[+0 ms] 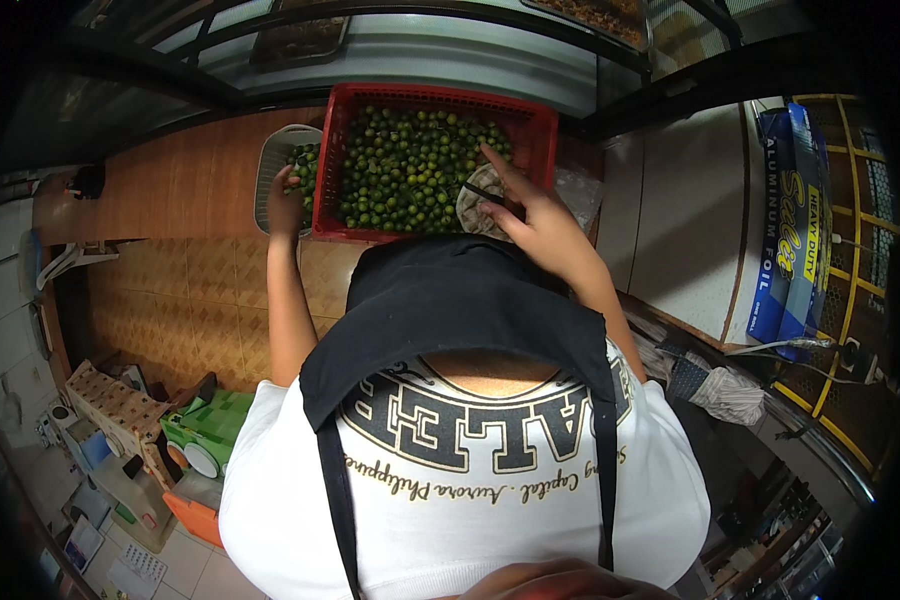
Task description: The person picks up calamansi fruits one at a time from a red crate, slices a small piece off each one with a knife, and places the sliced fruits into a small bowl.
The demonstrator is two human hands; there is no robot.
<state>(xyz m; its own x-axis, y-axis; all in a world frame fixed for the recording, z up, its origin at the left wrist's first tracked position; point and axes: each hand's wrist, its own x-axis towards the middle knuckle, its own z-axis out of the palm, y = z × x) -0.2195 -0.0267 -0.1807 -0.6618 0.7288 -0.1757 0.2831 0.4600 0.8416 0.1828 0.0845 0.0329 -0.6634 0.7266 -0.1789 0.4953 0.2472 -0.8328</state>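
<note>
Many small green citrus fruits (401,165) fill much of a red plastic crate (550,142). A round patterned pad or cloth (480,202) lies at the crate's near right corner. Over it is my right hand (529,206), index finger stretched towards the fruit, a dark thin handle, perhaps of a knife, between thumb and fingers. To the left of the crate stands a pale plastic basket (265,176) with more of the green fruits (306,161). My left hand (285,206), somewhat blurred, is at this basket with fingers bent; whether it holds a fruit is not clear.
The crate and basket stand on a brown wooden surface (187,180). Behind are a dark-framed case and trays (300,37) of food. A transparent plastic bag (576,195) lies right of the crate. Farther right are a tiled counter (682,217) and a blue aluminum foil box (787,232).
</note>
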